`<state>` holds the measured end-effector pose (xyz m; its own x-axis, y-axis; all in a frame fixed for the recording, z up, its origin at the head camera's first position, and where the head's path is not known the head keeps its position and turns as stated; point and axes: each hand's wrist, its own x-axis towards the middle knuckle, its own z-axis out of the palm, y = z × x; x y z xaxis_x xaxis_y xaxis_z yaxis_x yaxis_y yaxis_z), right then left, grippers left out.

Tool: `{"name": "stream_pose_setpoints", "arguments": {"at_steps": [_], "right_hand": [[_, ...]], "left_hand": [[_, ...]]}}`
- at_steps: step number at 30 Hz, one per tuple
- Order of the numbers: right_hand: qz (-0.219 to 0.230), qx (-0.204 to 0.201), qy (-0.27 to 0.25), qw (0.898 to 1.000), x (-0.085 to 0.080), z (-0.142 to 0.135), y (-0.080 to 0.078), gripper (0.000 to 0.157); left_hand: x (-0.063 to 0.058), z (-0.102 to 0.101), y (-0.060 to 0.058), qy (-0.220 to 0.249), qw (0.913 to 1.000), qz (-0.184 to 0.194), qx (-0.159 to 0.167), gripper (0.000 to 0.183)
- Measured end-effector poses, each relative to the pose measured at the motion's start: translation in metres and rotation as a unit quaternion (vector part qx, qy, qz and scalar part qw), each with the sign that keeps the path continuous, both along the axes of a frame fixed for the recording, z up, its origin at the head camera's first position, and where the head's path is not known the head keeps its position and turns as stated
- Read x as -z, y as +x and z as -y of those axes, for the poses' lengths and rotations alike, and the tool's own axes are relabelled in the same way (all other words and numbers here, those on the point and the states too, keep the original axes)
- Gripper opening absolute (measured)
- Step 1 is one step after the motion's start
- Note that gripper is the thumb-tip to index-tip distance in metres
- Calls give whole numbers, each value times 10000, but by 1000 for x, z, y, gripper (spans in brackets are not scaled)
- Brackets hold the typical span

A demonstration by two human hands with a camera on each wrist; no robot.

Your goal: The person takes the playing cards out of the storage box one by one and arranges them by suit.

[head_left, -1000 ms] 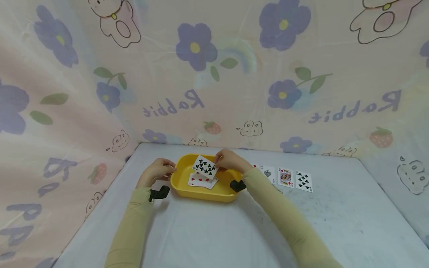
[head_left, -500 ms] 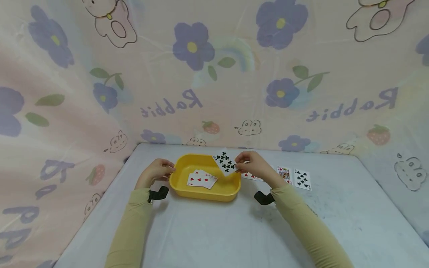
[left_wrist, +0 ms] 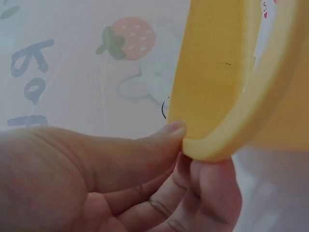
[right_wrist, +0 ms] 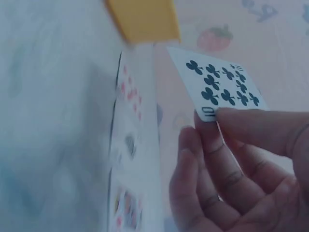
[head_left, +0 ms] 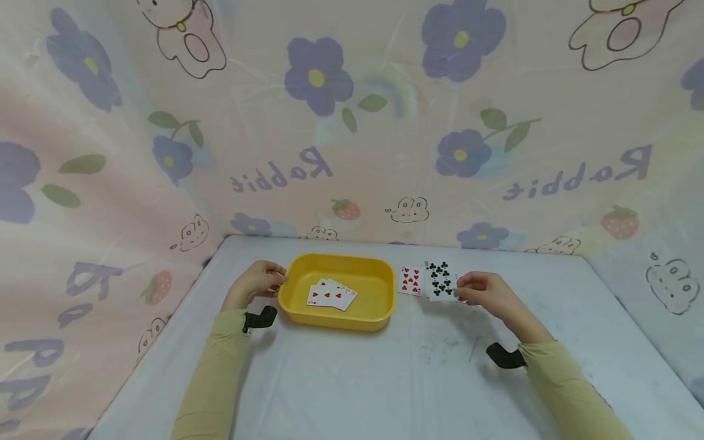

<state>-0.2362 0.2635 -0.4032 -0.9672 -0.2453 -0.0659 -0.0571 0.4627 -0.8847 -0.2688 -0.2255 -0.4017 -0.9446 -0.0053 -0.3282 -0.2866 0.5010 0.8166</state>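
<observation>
Right hand (head_left: 484, 290) pinches the ten of clubs (head_left: 439, 280) by its corner, low over the table just right of the hearts card (head_left: 410, 280). Left hand (head_left: 257, 282) grips the yellow tray (head_left: 379, 308) rim, thumb on top. Judgement: lower the card flat, edges parallel to its neighbour, without overlapping it.

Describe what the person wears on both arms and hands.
Both arms are in long, pale yellow-green sleeves reaching the wrists. A black strap sits at each wrist, below the left hand and the right hand. The hands are bare: no gloves, and no rings or markings show.
</observation>
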Motion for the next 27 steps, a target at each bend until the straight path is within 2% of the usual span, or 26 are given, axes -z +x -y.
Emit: {"name": "stream_pose_setpoints", "arguments": {"at_steps": [6,16,22,27], "right_hand": [[164,325,-2,9993,10,-39,17,37],[340,748,430,9957,22,-88,42,40],[705,962,586,9911,31,-109,52,43],[1146,1088,559,9859,40,-116,58,44]], "left_hand": [[1,0,1,61,10000,6,26,28],[0,-2,-2,-13,10000,-13,6,28],[-1,-1,-2,2,10000,-32,0,29],[0,0,-2,-19,10000,20,16,30]]}}
